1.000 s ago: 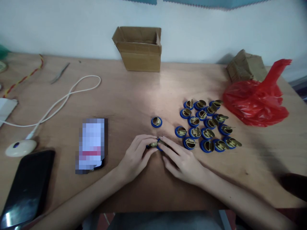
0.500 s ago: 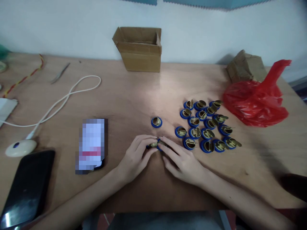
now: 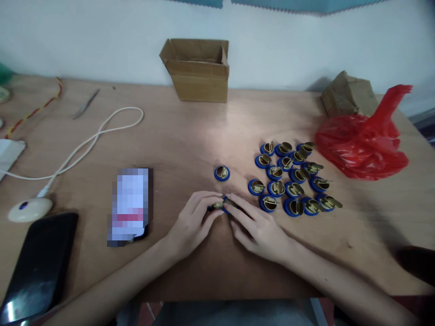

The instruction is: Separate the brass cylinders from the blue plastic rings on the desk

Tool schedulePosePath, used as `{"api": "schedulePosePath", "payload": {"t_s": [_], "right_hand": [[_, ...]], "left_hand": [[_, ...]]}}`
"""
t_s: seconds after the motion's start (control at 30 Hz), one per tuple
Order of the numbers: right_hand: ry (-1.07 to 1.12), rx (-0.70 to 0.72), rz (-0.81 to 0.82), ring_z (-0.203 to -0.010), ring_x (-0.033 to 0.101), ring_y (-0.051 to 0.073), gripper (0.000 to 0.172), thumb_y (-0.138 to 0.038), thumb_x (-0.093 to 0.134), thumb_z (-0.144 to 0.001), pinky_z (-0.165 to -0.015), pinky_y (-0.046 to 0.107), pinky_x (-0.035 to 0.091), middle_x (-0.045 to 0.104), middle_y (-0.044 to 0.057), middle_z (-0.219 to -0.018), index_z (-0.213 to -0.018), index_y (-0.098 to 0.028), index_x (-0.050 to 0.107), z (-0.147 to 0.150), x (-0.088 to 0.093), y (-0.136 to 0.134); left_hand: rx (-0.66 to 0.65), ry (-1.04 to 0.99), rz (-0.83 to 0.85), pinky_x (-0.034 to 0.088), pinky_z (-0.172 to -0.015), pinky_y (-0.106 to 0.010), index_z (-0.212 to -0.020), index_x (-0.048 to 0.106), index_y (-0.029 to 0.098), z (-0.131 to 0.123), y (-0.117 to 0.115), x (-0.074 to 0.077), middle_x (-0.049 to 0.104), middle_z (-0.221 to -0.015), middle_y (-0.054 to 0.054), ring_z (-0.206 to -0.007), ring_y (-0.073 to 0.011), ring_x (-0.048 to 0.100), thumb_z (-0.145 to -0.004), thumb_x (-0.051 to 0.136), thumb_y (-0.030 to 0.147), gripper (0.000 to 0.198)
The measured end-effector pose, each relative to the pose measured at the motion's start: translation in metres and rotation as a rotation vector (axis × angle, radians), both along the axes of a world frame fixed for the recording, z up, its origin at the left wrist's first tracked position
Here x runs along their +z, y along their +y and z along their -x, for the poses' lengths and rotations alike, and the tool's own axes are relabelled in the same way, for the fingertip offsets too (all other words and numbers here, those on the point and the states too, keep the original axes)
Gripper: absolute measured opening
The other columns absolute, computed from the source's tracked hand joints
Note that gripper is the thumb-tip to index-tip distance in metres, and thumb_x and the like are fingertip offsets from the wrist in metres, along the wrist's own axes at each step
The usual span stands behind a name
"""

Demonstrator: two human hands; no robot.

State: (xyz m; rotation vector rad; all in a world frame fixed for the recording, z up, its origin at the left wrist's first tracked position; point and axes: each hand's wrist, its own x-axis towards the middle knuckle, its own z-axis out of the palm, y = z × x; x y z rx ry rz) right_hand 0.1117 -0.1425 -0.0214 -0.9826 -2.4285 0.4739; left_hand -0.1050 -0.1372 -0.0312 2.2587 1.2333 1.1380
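Note:
My left hand (image 3: 193, 222) and my right hand (image 3: 256, 226) meet fingertip to fingertip on the wooden table (image 3: 190, 136), both pinched on one small blue disc with a brass clip (image 3: 220, 206). A single blue disc (image 3: 222, 172) lies just beyond the fingers. To the right sits a cluster of several blue discs with brass clips (image 3: 292, 179), laid in rough rows.
An open cardboard box (image 3: 197, 68) stands at the back. A red plastic bag (image 3: 363, 140) and a crumpled brown box (image 3: 348, 93) are at the right. A phone (image 3: 131, 206), a dark phone (image 3: 37, 267), a white cable (image 3: 88, 140) and tweezers (image 3: 84, 103) lie left.

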Motion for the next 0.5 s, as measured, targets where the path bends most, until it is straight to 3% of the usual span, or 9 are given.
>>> {"api": "schedulePosePath", "payload": {"t_s": [0.5], "right_hand": [[-0.016, -0.007, 0.000, -0.139, 0.052, 0.026, 0.047, -0.012, 0.049, -0.096, -0.112, 0.041, 0.051, 0.056, 0.018, -0.147, -0.143, -0.009, 0.053, -0.0001, 0.0006, -0.0003]], "left_hand": [[0.000, -0.002, 0.003, 0.060, -0.093, -0.038, -0.115, 0.060, 0.021, 0.0003, -0.0001, -0.0005, 0.071, -0.108, -0.007, -0.103, -0.0203, 0.069, -0.094, 0.061, 0.012, 0.023]]}}
